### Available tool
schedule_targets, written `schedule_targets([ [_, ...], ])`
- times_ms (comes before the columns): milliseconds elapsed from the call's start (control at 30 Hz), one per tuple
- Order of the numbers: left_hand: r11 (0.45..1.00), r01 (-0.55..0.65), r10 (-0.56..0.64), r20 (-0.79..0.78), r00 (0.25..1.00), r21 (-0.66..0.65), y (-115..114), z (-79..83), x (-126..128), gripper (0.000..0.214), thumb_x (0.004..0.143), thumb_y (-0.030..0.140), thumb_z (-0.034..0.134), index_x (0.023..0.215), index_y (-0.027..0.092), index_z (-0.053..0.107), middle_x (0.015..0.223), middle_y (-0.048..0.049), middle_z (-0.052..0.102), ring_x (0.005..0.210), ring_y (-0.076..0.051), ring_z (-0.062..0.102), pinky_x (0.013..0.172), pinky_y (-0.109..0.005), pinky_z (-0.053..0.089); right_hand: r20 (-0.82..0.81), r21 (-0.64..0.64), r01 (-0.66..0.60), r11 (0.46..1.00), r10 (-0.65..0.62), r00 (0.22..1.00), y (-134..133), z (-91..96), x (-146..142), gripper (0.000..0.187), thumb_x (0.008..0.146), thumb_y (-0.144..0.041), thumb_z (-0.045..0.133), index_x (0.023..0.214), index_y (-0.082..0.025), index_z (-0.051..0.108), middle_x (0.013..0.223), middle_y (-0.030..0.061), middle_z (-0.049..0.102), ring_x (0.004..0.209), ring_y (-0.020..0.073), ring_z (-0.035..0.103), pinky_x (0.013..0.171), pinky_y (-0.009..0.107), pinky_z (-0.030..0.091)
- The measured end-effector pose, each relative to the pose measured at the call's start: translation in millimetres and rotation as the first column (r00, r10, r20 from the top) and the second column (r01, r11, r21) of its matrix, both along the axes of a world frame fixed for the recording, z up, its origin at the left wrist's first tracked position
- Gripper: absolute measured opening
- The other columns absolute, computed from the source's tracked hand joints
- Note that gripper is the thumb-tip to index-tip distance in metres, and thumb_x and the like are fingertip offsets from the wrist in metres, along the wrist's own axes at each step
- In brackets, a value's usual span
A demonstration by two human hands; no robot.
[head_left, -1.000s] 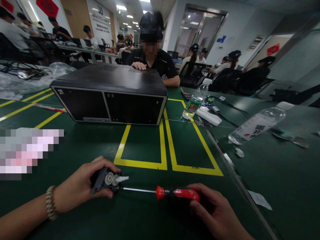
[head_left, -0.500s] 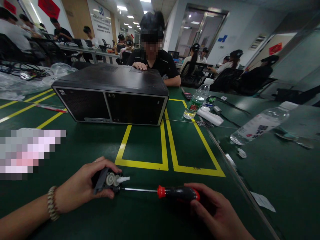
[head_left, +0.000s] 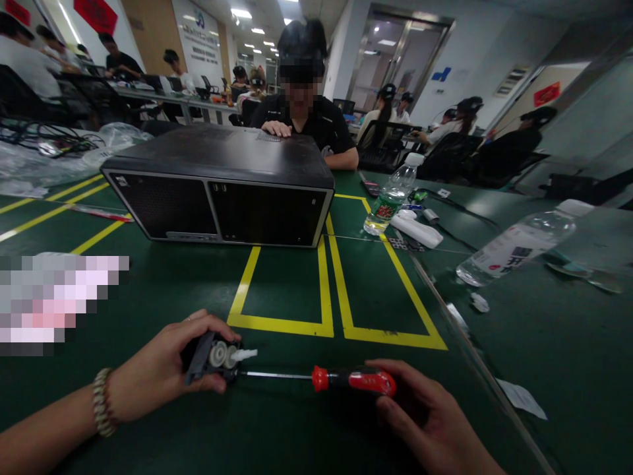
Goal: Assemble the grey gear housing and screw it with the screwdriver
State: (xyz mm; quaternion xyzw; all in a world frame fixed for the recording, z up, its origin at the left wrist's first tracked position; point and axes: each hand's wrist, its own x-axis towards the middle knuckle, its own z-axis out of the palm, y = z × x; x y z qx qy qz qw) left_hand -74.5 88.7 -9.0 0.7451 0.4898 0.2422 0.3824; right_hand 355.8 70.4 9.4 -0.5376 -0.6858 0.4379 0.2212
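Near the table's front, my left hand point(head_left: 168, 359) is closed round a small dark grey gear assembly point(head_left: 200, 359). Pale round gears and a white shaft show on its open side. My right hand point(head_left: 430, 409) is closed on the handle end of a red and black screwdriver point(head_left: 353, 380), between thumb and fingers. The screwdriver lies level, its thin metal shaft pointing left. Its tip meets the lower right corner of the gear assembly; the exact contact point is too small to make out.
A large black computer case point(head_left: 217, 191) stands ahead, a person's hand point(head_left: 277, 128) resting on it. Two water bottles point(head_left: 390, 198) stand to the right, near a white object point(head_left: 418, 231) and cables. Yellow tape point(head_left: 281, 324) marks the green table. Plastic bags point(head_left: 113, 140) lie far left.
The screwdriver has turned about its own length, so a red part of the handle now faces up. Both hands and the gear assembly stay in nearly the same place.
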Motion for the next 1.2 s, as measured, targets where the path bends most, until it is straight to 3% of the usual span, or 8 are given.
schedule_targets([
  [67, 1.0, -0.002, 0.002, -0.002, 1.0, -0.006, -0.1, 0.5, 0.2, 0.046, 0.087, 0.043, 0.084, 0.126, 0.029, 0.064, 0.121, -0.0048, 0.068, 0.104, -0.024, 0.07, 0.089, -0.039, 0.057, -0.02, 0.009, 0.02, 1.0, -0.02, 1.0, -1.5, -1.8, 0.0, 0.049, 0.092, -0.033, 0.072, 0.139, -0.027, 0.06, 0.124, 0.011, 0.076, 0.109, 0.0297, 0.077, 0.097, 0.045, 0.065],
  [167, 1.0, -0.005, 0.005, -0.003, 1.0, 0.001, -0.3, 0.4, 0.4, 0.046, 0.087, 0.043, 0.084, 0.126, 0.029, 0.064, 0.12, -0.0046, 0.068, 0.103, -0.024, 0.07, 0.089, -0.039, 0.058, -0.044, 0.009, 0.011, 1.0, -0.01, 0.999, -2.7, -3.9, 1.0, 0.042, 0.092, -0.026, 0.069, 0.133, -0.027, 0.06, 0.118, 0.0098, 0.076, 0.104, 0.0283, 0.078, 0.093, 0.044, 0.066],
  [433, 0.999, -0.004, 0.004, 0.008, 1.0, 0.034, 0.5, -1.1, 0.1, 0.046, 0.085, 0.041, 0.086, 0.124, 0.028, 0.067, 0.118, -0.0051, 0.071, 0.102, -0.024, 0.071, 0.088, -0.039, 0.059, -0.036, 0.009, 0.005, 1.0, -0.004, 0.999, -0.3, 1.4, 0.6, 0.036, 0.094, -0.033, 0.071, 0.129, -0.026, 0.068, 0.117, 0.0108, 0.078, 0.101, 0.0298, 0.079, 0.086, 0.043, 0.069],
  [1200, 0.999, 0.027, -0.027, -0.021, 0.999, 0.027, 1.9, -5.5, -2.9, 0.047, 0.087, 0.044, 0.084, 0.126, 0.029, 0.062, 0.116, -0.0034, 0.069, 0.1, -0.023, 0.07, 0.085, -0.036, 0.056, -0.111, 0.123, 0.041, 0.992, -0.028, 0.993, 0.4, -2.9, -3.8, 0.04, 0.08, -0.012, 0.067, 0.116, -0.028, 0.072, 0.112, 0.0064, 0.078, 0.097, 0.0261, 0.081, 0.087, 0.038, 0.069],
])
